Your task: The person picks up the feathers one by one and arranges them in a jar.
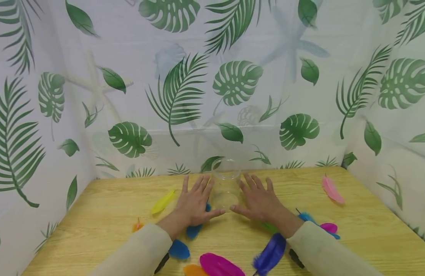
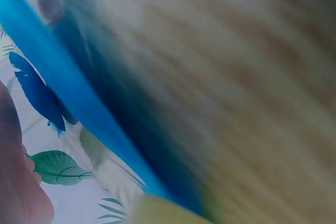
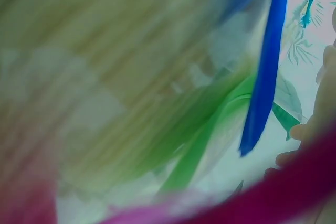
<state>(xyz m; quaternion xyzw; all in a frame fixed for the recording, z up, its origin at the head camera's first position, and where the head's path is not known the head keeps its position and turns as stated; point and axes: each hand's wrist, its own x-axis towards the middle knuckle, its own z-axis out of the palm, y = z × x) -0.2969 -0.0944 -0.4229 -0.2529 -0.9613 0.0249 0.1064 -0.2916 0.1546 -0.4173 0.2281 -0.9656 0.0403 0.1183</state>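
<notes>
A clear cylindrical container [image 1: 226,203] stands upright near the back of the table, its round rim uppermost. On its left side lies my left hand [image 1: 195,201], palm down with fingers straight and spread. My right hand [image 1: 260,203] mirrors it on the other side, fingers also spread. Both thumbs point inward in front of the container; whether any fingertip touches it I cannot tell. Blue feathers [image 1: 194,231] lie beside and partly under the left hand. A green feather [image 1: 269,227] shows beneath the right wrist. Close blue [image 2: 100,124] and green [image 3: 194,156] feathers fill parts of the wrist views.
Feathers are scattered over the wooden table [image 1: 122,199]: yellow [image 1: 163,202] at left, pink [image 1: 332,190] at far right, magenta [image 1: 221,265], orange [image 1: 194,270] and dark blue [image 1: 270,253] in front. Leaf-printed cloth [image 1: 198,145] walls the back and both sides.
</notes>
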